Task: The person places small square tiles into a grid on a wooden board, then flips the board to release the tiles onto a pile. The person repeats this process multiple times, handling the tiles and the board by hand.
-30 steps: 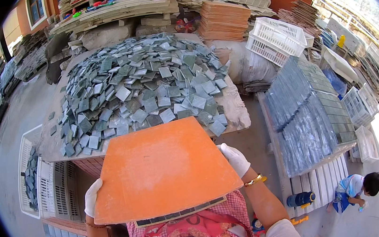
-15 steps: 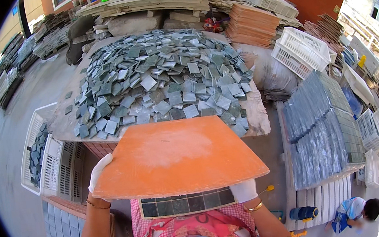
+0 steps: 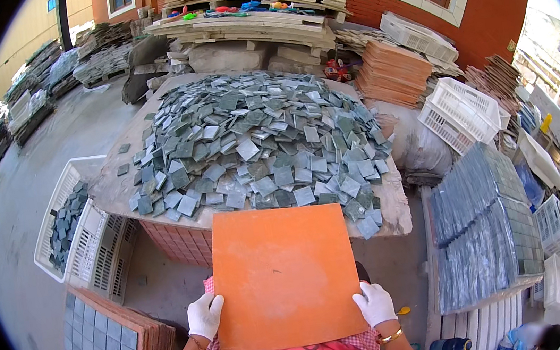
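Orange square board point(image 3: 285, 276) gripped by gloved left hand point(image 3: 204, 316), right hand point(image 3: 374, 303).

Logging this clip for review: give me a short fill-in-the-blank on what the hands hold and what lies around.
1. Both gloved hands, left hand and right hand, hold a flat ____ board.
2. The table ahead carries a heap of small grey ____.
3. The gloves are ____ in colour.

Missing words: orange; tiles; white

You're in an outdoor tile yard: loose grey mosaic tiles point(image 3: 255, 143) heaped on a table point(image 3: 396, 211), stacked orange boards point(image 3: 392, 72), white crates point(image 3: 457, 111), brick wall point(image 3: 483, 3).
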Motion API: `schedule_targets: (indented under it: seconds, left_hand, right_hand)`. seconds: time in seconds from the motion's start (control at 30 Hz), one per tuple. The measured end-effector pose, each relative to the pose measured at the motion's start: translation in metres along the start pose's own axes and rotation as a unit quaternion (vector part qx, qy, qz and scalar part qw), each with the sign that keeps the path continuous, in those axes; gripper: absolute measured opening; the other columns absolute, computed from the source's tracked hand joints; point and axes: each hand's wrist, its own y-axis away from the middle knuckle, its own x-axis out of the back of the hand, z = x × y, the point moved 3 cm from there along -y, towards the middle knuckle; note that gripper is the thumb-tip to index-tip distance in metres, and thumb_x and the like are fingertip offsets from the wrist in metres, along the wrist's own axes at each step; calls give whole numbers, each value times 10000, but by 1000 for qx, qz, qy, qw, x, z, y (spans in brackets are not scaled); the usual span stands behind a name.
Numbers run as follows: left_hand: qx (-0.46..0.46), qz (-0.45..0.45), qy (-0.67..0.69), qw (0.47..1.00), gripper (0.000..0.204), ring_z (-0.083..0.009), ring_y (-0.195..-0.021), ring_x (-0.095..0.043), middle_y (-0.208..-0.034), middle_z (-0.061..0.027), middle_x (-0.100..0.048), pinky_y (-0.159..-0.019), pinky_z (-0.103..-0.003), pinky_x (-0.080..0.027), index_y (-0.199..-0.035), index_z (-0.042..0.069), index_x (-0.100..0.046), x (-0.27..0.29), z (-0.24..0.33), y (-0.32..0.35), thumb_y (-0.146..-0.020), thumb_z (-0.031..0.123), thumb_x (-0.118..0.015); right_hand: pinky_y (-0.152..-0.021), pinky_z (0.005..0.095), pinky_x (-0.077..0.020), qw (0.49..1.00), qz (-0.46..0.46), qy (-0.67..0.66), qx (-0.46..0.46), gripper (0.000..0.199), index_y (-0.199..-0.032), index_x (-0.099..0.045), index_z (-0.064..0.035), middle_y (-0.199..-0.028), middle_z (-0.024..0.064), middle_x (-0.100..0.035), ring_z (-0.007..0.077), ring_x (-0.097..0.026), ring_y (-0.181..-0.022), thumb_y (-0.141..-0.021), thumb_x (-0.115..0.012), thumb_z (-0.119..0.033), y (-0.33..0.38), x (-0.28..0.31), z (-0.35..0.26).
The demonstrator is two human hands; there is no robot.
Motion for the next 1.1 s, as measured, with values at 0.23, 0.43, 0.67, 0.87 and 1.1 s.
schedule_targets:
  seconds: [0.23, 0.43, 0.67, 0.87, 1.1]
  left_hand:
    - [85, 42, 227, 969, 304, -211, -818, -677, -892, -162, -697, -746, -337, -525, -1045, -12, -624, 8, -12, -31, -871, 236, -647]
    - [127, -180, 565, 795, 456, -154, -1066, -555, -1186, -55, -593, -927, -312, -443, -1266, -17, -514, -36, -5, -60, -946, 303, -572]
    - [215, -253, 541, 772, 423, -204, -1050, -595, -1183, -84, -615, -892, -366, -485, -1261, -10, -524, -28, 0, -68, -908, 193, -637]
    - [234, -177, 536, 792, 336, -198, -946, -633, -1091, -80, -653, -836, -349, -509, -1163, -23, -612, -20, 2, -71, -876, 141, -671]
    - [-81, -111, 552, 823, 459, -127, -1002, -580, -1120, -56, -632, -875, -311, -487, -1183, -36, -577, 69, 87, -90, -839, 219, -742]
  right_hand:
    - [-866, 346, -500, 957, -4, -283, -59, 437, -1200, -592, 14, -1117, 199, -653, 245, -648, -1017, -889, -615, -292, -28, -2, 3]
    - [-898, 333, -462, 875, -76, -464, -114, 466, -1313, -441, -2, -1173, 83, -586, 191, -562, -1029, -939, -577, -243, -61, -42, -2]
    - [-864, 347, -487, 771, -148, -595, -172, 404, -1266, -505, -7, -1157, 75, -608, 201, -585, -1016, -914, -611, -175, -71, -59, 3]
    - [-841, 362, -510, 757, -157, -605, -190, 351, -1223, -560, -7, -1113, 72, -638, 213, -622, -975, -910, -627, -153, -65, -32, -9]
    - [-702, 300, -495, 886, 93, -444, 98, 308, -1042, -638, 23, -914, 62, -684, 152, -624, -800, -853, -672, -219, -78, 68, -46]
